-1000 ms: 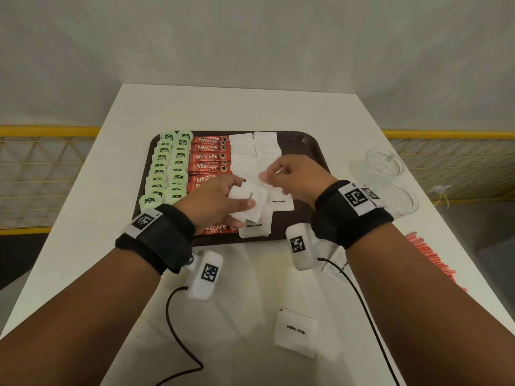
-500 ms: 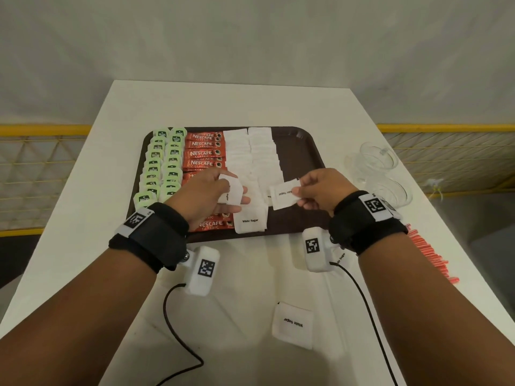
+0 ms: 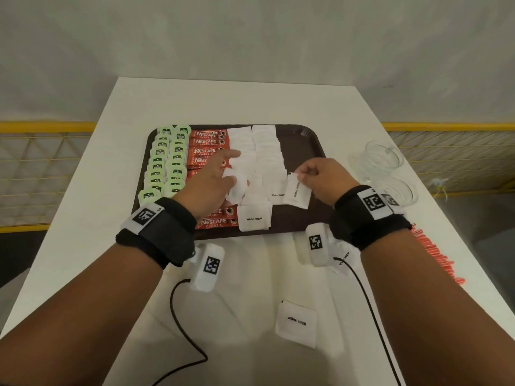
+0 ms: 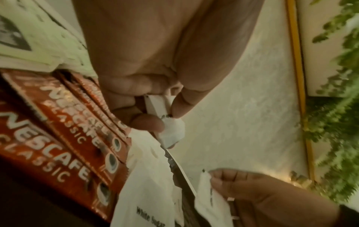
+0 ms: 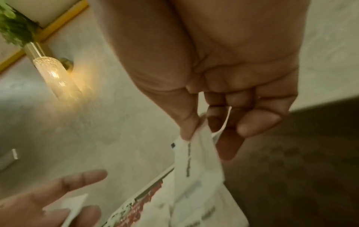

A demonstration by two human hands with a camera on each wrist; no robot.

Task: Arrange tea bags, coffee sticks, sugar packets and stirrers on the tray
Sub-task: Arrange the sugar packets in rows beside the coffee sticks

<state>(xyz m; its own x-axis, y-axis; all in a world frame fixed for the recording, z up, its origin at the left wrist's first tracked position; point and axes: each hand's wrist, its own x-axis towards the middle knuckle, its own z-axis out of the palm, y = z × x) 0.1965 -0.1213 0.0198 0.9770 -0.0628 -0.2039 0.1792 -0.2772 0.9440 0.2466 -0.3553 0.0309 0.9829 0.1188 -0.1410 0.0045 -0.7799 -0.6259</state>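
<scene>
Reaching forward over the dark brown tray point(image 3: 306, 140), both forearms are extended from the near edge of the white table point(image 3: 223, 101), backs of the hands up. A white sugar packet point(image 3: 297, 190) is pinched by its upper edge between thumb and curled fingers of the right hand point(image 3: 320, 176) and hangs just above the tray's right-hand sugar column point(image 3: 267, 151). Another sugar packet point(image 3: 237, 188) is held in the left hand point(image 3: 211, 182) between thumb and curled lower fingers, while the index finger is stretched out over the Nescafe coffee sticks point(image 3: 207, 143). Green tea bags point(image 3: 167, 162) are laid in two columns at the tray's left. One loose sugar packet point(image 3: 296, 324) lies on the table nearer the person; red stirrers point(image 3: 434, 257) lie at the table's right edge.
</scene>
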